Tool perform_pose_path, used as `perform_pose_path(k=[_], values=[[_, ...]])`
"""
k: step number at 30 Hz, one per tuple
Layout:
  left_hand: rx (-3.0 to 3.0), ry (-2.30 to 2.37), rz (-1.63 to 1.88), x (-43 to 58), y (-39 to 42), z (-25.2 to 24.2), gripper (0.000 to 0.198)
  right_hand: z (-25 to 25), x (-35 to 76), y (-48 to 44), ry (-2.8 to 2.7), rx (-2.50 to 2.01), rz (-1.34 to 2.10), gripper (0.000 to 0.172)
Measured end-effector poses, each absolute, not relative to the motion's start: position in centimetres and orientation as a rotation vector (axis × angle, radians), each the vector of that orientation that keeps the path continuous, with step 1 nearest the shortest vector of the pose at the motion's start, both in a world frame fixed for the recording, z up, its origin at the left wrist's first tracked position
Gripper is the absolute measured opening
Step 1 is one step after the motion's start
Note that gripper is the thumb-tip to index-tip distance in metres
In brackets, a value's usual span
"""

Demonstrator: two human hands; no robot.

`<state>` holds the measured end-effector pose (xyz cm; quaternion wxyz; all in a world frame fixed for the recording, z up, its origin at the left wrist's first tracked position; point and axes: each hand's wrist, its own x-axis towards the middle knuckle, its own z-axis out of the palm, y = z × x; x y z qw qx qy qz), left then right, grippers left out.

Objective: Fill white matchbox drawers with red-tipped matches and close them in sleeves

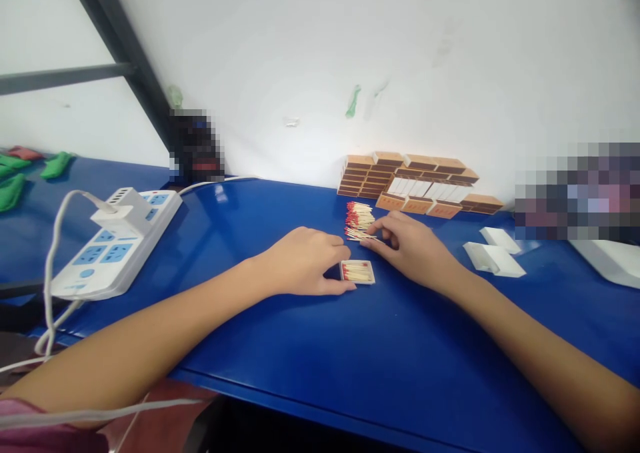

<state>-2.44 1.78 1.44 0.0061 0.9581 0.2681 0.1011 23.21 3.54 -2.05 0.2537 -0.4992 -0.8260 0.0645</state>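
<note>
A small white matchbox tray (371,281) with several red-tipped matches in it lies on the blue table. My left hand (313,261) steadies its left end, thumb along the near side and fingers curled at the far side. Just beyond the tray is a pile of loose matches (359,214), their red heads pointing mostly left. At the pile's near right edge, my right hand (407,243) has thumb and forefinger closed on matchsticks (369,236); how many is hidden by the fingers.
Against the wall stand stacked brown matchboxes (367,176), with white trays (430,190) among them. Further right lie white empty trays (493,260). A white power strip (133,253) with a plugged-in cable occupies the left side. Green and red cloth pieces (57,165) are at far left.
</note>
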Motion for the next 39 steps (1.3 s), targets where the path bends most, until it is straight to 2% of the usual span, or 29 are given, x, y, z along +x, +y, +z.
perform_pose_path(k=[6, 14, 20, 25, 36, 39], values=[[2.983, 0.844, 0.316, -2.4, 1.9, 1.4, 0.038, -1.8, 22.0, 3.3, -2.245, -1.401, 0.228, 0.018], [2.949, 0.854, 0.321, -2.5, 2.1, 1.5, 0.038, 0.2, 24.8, 1.8, -2.411, -1.474, 0.302, 0.033], [2.951, 0.863, 0.305, -2.4, 2.1, 1.5, 0.039, 1.1, 27.1, 1.5, -2.44, -1.578, 0.357, 0.036], [2.943, 0.848, 0.332, -2.5, 2.2, 1.4, 0.038, 1.1, 27.8, 1.6, -2.459, -1.606, 0.455, 0.031], [2.945, 0.857, 0.302, -2.4, 2.2, 1.5, 0.039, 0.5, 28.5, 1.6, -2.385, -1.542, 0.307, 0.035], [2.949, 0.849, 0.324, -2.4, 2.2, 1.5, 0.037, 0.6, 26.6, 1.0, -2.358, -1.514, 0.3, 0.029]])
